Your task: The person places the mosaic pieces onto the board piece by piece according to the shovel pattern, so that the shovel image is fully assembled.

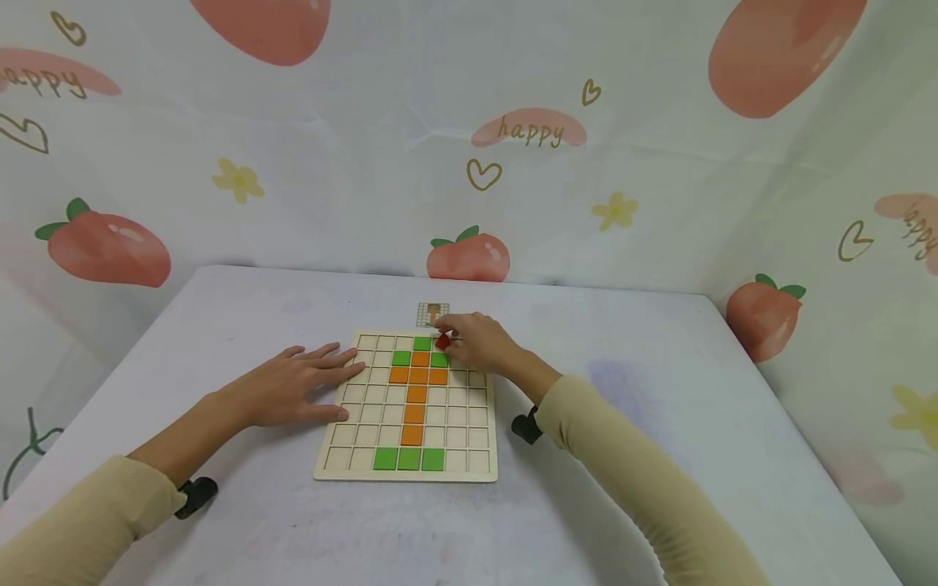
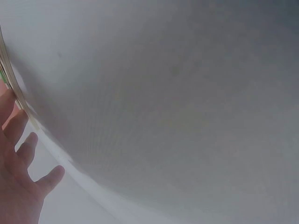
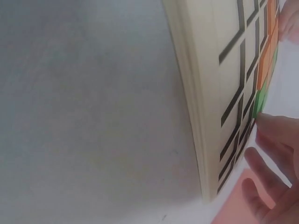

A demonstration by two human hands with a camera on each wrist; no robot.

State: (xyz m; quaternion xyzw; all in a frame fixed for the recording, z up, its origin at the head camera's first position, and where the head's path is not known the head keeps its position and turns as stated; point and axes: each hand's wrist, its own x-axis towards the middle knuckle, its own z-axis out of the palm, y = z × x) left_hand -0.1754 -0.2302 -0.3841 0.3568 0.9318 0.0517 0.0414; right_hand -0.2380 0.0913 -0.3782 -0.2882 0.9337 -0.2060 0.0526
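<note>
A wooden grid board (image 1: pixel 479 476) lies flat on the table, with orange tiles (image 1: pixel 416 395) in a column and a crossing row. Green tiles (image 1: pixel 408 459) sit in its near row and around the top of the orange ones. My left hand (image 1: pixel 293 387) is spread at the board's left edge, fingertips touching the rim; the left wrist view shows its fingers apart. Over the board's far right part, my right hand (image 1: pixel 479 343) pinches a red tile (image 1: pixel 443 342), tilted, near a green tile. The right fingers partly hide the tile and the cells below.
Just beyond the board's far edge lies a small pattern card (image 1: pixel 425 315), partly covered by the right fingers. The white-covered table (image 1: pixel 278 521) meets a printed cloth backdrop (image 1: pixel 366 203) behind. A dark wrist device (image 1: pixel 526 426) hangs under the right wrist.
</note>
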